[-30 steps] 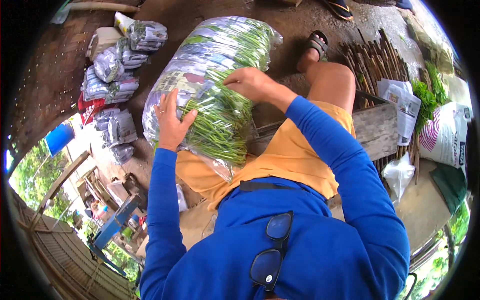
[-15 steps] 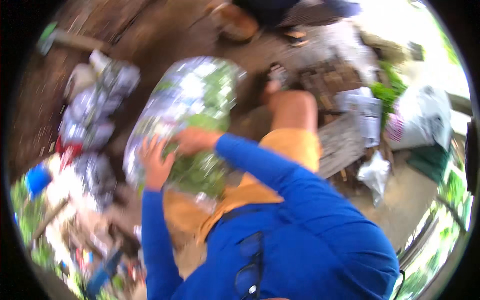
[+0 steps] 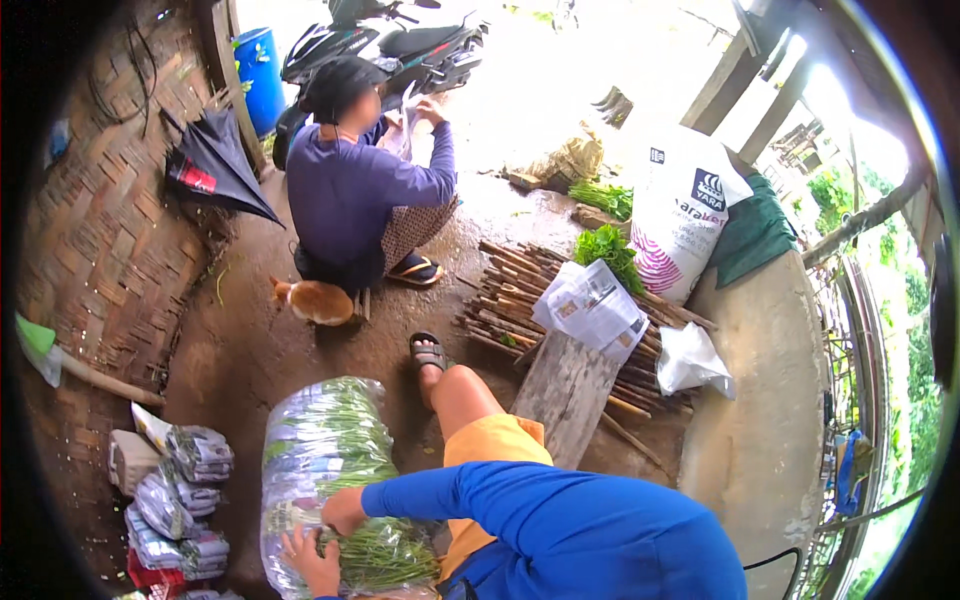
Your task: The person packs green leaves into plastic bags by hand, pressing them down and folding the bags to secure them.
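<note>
A long clear plastic bag (image 3: 315, 440) packed with green stems and paper-wrapped bundles lies beside my bent leg. My right hand (image 3: 345, 508) rests on it with curled fingers, their tips hidden, so what they grip is unclear. Just below, my left hand (image 3: 312, 560) touches the same bag with its fingers spread.
A co-worker (image 3: 350, 190) squats ahead, hands raised with something pale, near a brown-and-white cat (image 3: 320, 300) and motorbikes (image 3: 425, 45). Bagged bundles (image 3: 175, 500) lie left; sticks (image 3: 500, 300), a plank (image 3: 565, 400), greens (image 3: 610, 245) and a white sack (image 3: 670, 230) lie right.
The view has tilted up, bringing the co-worker and cat into clear sight and shifting the bag and my hands toward the lower edge. My hands remain on the bag.
</note>
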`<state>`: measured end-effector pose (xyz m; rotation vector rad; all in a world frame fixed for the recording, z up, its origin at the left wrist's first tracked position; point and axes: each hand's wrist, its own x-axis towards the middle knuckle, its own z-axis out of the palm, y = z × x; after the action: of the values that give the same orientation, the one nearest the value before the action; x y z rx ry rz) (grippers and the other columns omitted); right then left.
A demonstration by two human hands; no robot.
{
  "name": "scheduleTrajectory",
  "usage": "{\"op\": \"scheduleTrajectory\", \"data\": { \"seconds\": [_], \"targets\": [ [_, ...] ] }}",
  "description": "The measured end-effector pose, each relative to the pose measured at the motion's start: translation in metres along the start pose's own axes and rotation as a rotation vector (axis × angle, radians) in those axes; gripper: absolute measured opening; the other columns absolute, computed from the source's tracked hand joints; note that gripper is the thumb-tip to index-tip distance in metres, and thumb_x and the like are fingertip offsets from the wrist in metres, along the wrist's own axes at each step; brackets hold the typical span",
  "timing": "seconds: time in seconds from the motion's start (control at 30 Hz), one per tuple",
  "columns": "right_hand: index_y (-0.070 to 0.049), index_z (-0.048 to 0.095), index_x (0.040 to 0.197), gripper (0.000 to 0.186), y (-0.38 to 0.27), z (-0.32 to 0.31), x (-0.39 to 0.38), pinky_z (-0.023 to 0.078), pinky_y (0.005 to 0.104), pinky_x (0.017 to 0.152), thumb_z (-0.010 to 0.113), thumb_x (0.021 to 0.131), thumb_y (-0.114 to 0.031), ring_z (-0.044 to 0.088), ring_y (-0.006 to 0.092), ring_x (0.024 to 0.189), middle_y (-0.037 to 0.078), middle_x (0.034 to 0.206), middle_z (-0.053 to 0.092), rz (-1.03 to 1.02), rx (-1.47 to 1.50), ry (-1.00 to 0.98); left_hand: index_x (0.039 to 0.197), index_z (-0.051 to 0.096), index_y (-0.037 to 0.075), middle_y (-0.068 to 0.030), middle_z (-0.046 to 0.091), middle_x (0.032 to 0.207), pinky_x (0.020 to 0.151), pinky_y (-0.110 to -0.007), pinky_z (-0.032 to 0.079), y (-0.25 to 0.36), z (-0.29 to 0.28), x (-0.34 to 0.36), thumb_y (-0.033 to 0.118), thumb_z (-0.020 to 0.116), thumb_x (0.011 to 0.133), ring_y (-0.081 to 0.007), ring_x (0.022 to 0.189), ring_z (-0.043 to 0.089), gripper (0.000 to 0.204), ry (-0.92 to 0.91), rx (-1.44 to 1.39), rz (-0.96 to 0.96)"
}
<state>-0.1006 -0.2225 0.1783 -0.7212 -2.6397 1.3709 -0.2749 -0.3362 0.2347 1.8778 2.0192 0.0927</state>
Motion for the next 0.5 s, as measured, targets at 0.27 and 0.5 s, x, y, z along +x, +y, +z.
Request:
{"op": "scheduleTrajectory", "data": {
  "seconds": [0.27, 0.5],
  "targets": [
    [-0.004, 0.072, 0.081, 0.022, -0.006, -0.012, 0.005, 0.052, 0.052, 0.066, 0.066, 0.073, -0.025, 0.066, 0.0426, 0.073, 0.023, 0.076, 0.067, -0.083, 0.06, 0.246, 0.117, 0.071, 0.016, -0.0143, 0.044, 0.151, 0.113, -0.072, 0.006, 0.005, -0.007, 0.013, 0.031, 0.064, 0.078, -0.0466, 0.145, 0.025, 0.043, -0.093, -0.004, -0.012],
    [-0.009, 0.075, 0.093, 0.025, -0.01, -0.017, -0.02, 0.052, 0.0505, 0.066, 0.064, 0.078, -0.025, 0.067, 0.0403, 0.073, 0.02, 0.083, 0.071, 0.005, 0.367, -0.02, 0.104, 0.073, 0.012, -0.0183, 0.055, 0.133, 0.108, -0.07, 0.022, 0.0, -0.03, 0.031, 0.031, 0.061, 0.075, -0.0378, 0.131, 0.044, 0.037, -0.283, -0.05, 0.202]
  ]
}}
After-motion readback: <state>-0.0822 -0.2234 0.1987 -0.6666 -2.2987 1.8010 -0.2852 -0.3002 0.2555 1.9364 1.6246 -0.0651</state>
